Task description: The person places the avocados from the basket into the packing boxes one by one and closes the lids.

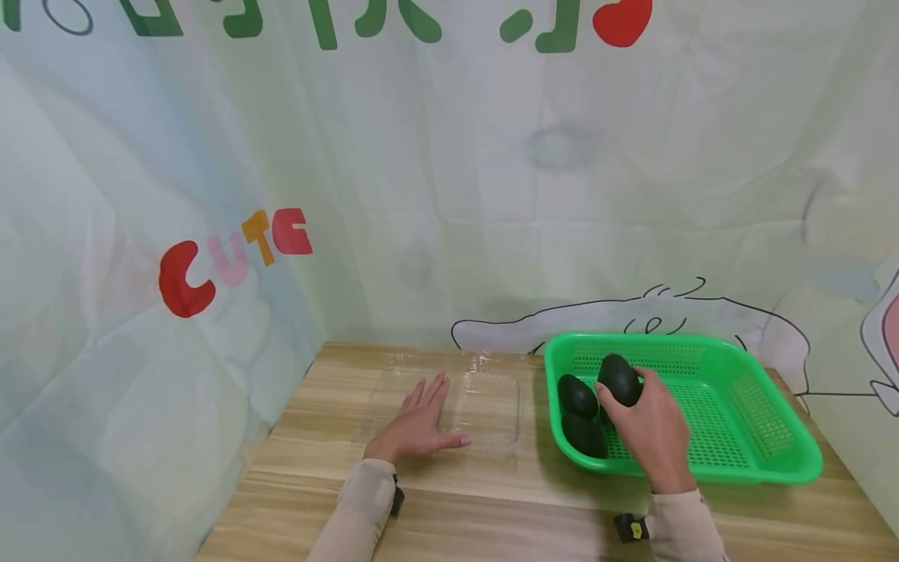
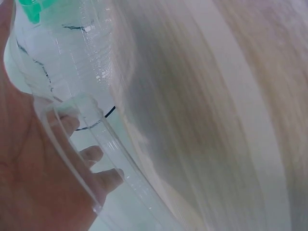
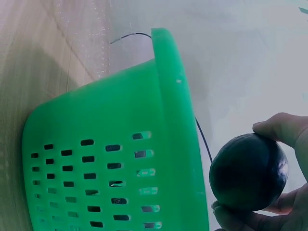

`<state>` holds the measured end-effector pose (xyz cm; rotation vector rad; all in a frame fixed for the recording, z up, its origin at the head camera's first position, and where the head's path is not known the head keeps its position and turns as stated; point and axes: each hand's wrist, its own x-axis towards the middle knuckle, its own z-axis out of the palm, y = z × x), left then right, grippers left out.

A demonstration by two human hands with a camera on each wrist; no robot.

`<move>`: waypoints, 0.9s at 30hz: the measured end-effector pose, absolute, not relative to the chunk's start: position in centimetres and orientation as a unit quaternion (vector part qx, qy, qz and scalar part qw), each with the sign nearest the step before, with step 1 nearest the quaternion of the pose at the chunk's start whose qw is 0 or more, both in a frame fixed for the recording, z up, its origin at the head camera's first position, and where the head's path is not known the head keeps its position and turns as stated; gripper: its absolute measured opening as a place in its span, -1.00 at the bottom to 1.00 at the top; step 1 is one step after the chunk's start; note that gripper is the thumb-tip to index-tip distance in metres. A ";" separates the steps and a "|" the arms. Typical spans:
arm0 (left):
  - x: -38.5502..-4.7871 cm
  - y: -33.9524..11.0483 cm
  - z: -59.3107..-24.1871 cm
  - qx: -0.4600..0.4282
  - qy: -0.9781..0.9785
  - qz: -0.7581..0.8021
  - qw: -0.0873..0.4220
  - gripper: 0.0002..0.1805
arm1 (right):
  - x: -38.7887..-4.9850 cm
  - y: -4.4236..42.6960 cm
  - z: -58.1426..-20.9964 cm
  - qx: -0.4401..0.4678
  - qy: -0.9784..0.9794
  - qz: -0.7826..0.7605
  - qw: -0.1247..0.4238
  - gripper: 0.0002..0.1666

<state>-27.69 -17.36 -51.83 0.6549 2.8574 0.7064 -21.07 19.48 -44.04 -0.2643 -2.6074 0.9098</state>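
Note:
A dark avocado (image 1: 620,380) is gripped between the thumb and fingers of my right hand (image 1: 656,429), above the left part of a green plastic basket (image 1: 737,474). In the right wrist view this avocado (image 3: 248,173) is held higher than the basket's rim. Two more avocados, one farther back (image 1: 577,396) and one nearer (image 1: 584,435), lie at the basket's left end. My left hand (image 1: 417,425) rests with straight, spread fingers on a clear plastic container (image 1: 488,410). Through its transparent wall (image 2: 130,168), the left wrist view shows some of my fingertips.
The wooden table (image 1: 449,515) carries the container on the left and the basket on the right. A printed cloth (image 1: 449,195) with coloured letters hangs behind the table and along its left side.

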 end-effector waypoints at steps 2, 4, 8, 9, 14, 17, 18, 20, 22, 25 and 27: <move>-27.7 -17.4 -51.9 0.216 0.946 0.236 0.062 0.32 | -21.1 19.5 -44.1 -0.091 -0.925 0.321 0.184 -0.02; -27.7 -17.4 -51.9 0.213 0.946 0.238 0.061 0.31 | -21.1 19.4 -44.1 -0.089 -0.925 0.320 0.183 -0.02; -27.6 -17.4 -51.8 0.212 0.946 0.238 0.061 0.29 | -21.2 19.3 -44.1 -0.088 -0.926 0.323 0.176 -0.01; -27.6 -17.4 -51.8 0.212 0.946 0.238 0.061 0.30 | -21.2 19.2 -44.1 -0.088 -0.926 0.323 0.175 -0.01; -27.5 -17.4 -51.5 0.214 0.945 0.239 0.064 0.31 | -21.2 19.0 -44.0 -0.090 -0.926 0.324 0.172 0.02; -27.6 -17.4 -51.5 0.214 0.945 0.240 0.064 0.32 | -21.3 18.9 -44.0 -0.088 -0.926 0.322 0.175 0.01; -27.6 -17.4 -51.6 0.214 0.945 0.241 0.065 0.32 | -21.3 18.8 -44.0 -0.088 -0.926 0.322 0.176 0.01; -27.7 -17.4 -51.7 0.215 0.945 0.239 0.066 0.32 | -21.3 18.7 -44.1 -0.088 -0.927 0.320 0.175 0.01; -27.7 -17.5 -51.8 0.215 0.944 0.239 0.068 0.32 | -21.3 18.6 -44.1 -0.087 -0.928 0.319 0.173 0.01; -27.7 -17.5 -51.8 0.216 0.945 0.236 0.067 0.32 | -21.4 18.4 -44.0 -0.084 -0.929 0.317 0.171 0.01; -27.8 -17.5 -51.9 0.217 0.945 0.235 0.066 0.33 | -21.4 18.3 -44.0 -0.081 -0.930 0.316 0.171 0.01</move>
